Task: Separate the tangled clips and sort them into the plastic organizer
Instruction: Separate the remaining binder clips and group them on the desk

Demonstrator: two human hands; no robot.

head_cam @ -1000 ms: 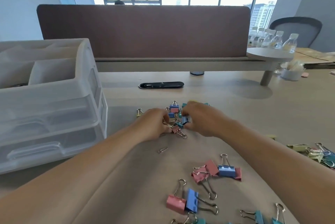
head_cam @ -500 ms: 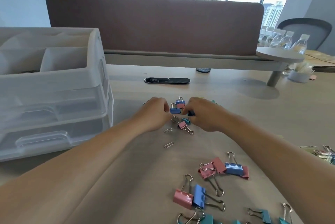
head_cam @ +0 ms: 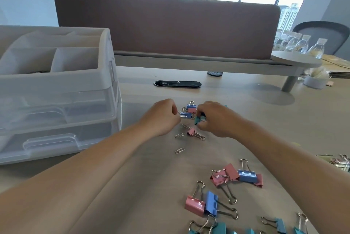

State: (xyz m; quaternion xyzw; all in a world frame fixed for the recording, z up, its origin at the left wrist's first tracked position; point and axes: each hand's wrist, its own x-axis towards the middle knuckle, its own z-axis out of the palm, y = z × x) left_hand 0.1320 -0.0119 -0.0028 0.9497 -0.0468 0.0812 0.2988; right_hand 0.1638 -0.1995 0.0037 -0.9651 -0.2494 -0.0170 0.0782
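A small tangle of binder clips lies mid-desk between my hands. My right hand (head_cam: 214, 118) pinches a small teal clip (head_cam: 199, 119) at its fingertips. My left hand (head_cam: 162, 117), fingers curled, pinches the edge of a small blue clip (head_cam: 186, 114). A blue-and-pink pair of clips (head_cam: 191, 108) sits just behind. A small pink clip (head_cam: 192, 131) and two loose paper clips (head_cam: 179, 135) (head_cam: 180, 150) lie just in front of my hands. The translucent plastic organizer (head_cam: 106, 82), with open top compartments and drawers, stands at the left.
Larger clips lie near me: a pink and blue pair (head_cam: 202, 203), a pink-blue cluster (head_cam: 236, 176), teal ones (head_cam: 217, 228) at the bottom edge. More clips (head_cam: 341, 161) sit at the right edge. A black cable slot (head_cam: 177, 83), a brown divider (head_cam: 166, 25) and water bottles (head_cam: 303, 44) are behind.
My hands have drawn slightly apart, the left keeping a blue clip and the right a teal one. The small pink clip and a paper clip now lie free on the desk.
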